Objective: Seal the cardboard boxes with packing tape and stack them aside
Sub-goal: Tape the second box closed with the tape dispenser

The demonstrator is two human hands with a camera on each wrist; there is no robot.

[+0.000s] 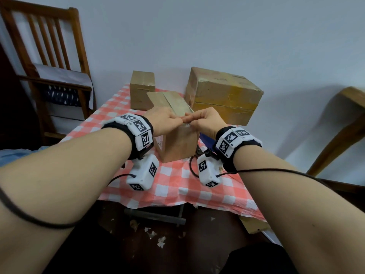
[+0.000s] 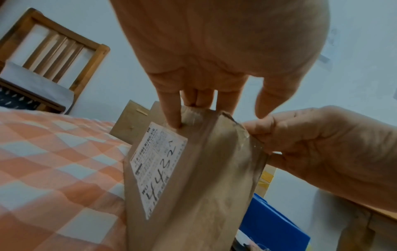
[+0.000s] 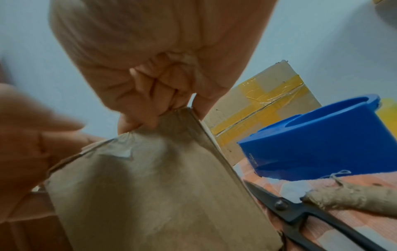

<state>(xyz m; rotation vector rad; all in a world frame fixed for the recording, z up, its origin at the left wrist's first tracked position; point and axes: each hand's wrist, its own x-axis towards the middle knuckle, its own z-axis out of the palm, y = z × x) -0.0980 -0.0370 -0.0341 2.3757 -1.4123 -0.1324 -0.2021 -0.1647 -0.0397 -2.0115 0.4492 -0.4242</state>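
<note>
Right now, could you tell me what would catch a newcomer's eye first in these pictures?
Most striking are the two hands, left hand and right hand, meeting fingertip to fingertip at the top near edge of the cardboard box, mid-table on the red checked tablecloth. Behind it on the right stands a larger box banded with yellow tape, and the right wrist view shows a blue tape dispenser and black scissors beside the box.

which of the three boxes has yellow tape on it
The large brown cardboard box at the back right, with yellow tape bands across its front. The small back-left box and the middle box under the hands show none.
</note>
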